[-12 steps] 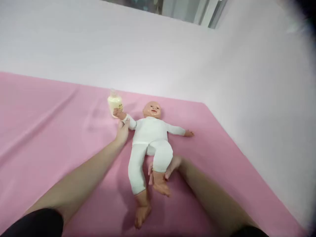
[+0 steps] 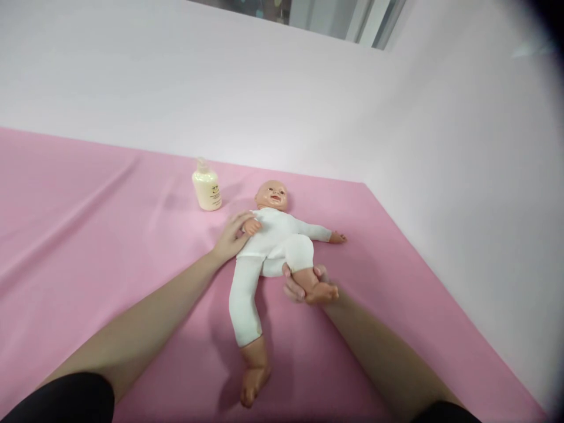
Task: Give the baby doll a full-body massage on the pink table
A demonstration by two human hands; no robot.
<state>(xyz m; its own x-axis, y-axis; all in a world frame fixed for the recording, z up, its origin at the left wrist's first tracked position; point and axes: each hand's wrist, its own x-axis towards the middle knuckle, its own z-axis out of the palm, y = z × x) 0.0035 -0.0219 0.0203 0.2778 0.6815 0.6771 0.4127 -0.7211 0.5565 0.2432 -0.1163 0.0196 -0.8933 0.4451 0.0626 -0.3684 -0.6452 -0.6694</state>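
Doll (image 2: 275, 226): is lying face up on a pink sheet (image 2: 110, 229), near the sheet's far edge, its head pointing away from the person; it is wearing a white long-sleeved suit, its hands and feet showing bare.
Left hand (image 2: 229, 239): is closing around the doll's left-side forearm and holding it folded against the chest – the small hand is poking out past the thumb.
Right hand (image 2: 294, 286): is gripping the doll's right-side lower leg just by the trouser hem, fingers wrapping one side and the thumb showing on the other.
Raised leg: is bending at the knee, the knee sitting over the lower belly, the foot pointing right.
Other limbs: the second leg is stretching toward the person; the second arm is reaching out sideways on the sheet.
Bottle (image 2: 208, 191): is standing upright, cream-coloured with a pump top, left of the doll's head and apart from both hands.
Sleeves (image 2: 66, 396): are showing black at the lower corners.
Background: a white wall (image 2: 198, 88) is rising behind – smooth and pale.
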